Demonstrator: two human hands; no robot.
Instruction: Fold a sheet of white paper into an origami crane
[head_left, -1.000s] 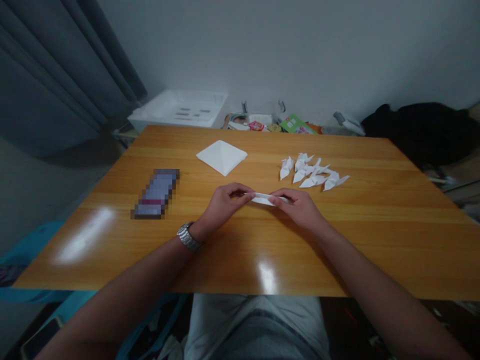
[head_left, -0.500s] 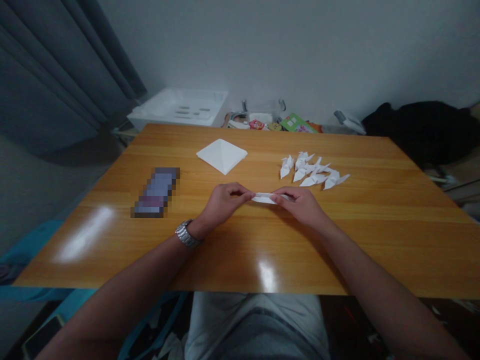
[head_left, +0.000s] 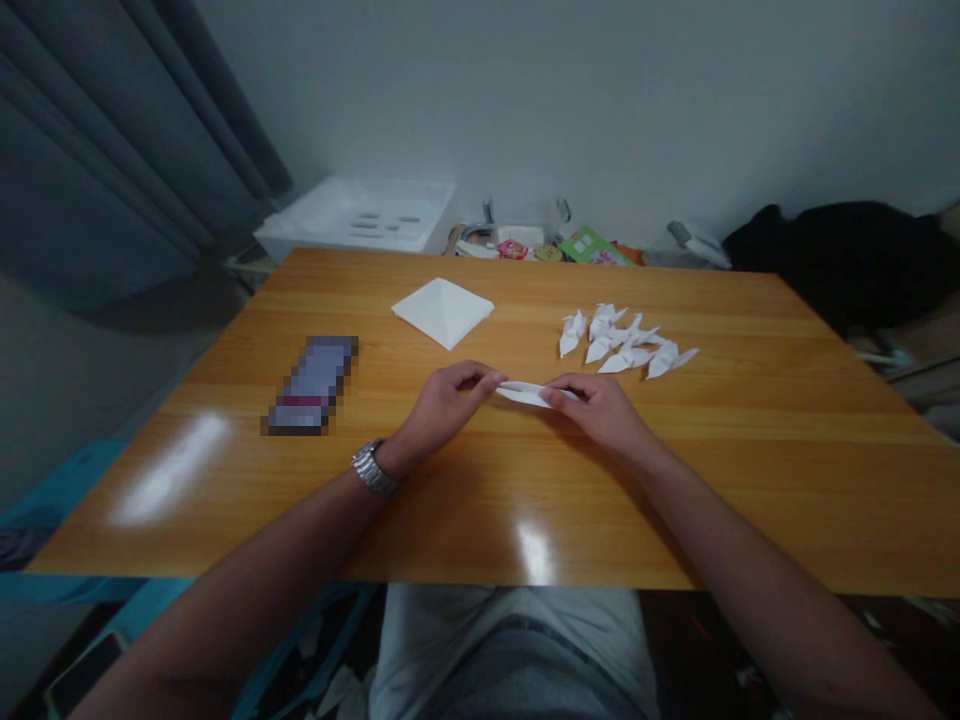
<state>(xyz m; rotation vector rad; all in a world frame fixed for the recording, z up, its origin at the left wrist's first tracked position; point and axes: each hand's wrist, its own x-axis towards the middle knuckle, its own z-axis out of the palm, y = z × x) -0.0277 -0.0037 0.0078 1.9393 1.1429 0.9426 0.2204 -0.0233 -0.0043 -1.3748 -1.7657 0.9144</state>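
A narrow strip of folded white paper [head_left: 523,393] is held just above the table between my two hands. My left hand [head_left: 455,398], with a metal watch [head_left: 373,468] on its wrist, pinches the left end between thumb and fingers. The right end is gripped by my right hand [head_left: 595,403], its thumb on the near side and the fingers behind. Beyond my hands, several folded paper cranes [head_left: 626,342] stand in a group to the right. A flat white paper diamond [head_left: 443,312] lies behind my left hand.
On the left of the wooden table [head_left: 480,500] lies a pixelated phone-like object [head_left: 311,385]. Past the far edge are a white plastic tray [head_left: 360,225], small colourful packets [head_left: 596,246] and a dark cloth heap [head_left: 840,250]. A blue chair [head_left: 67,490] stands at the left.
My left fingertips have shifted slightly left along the folded paper, and more of its left part shows. My right hand has stayed nearly still.
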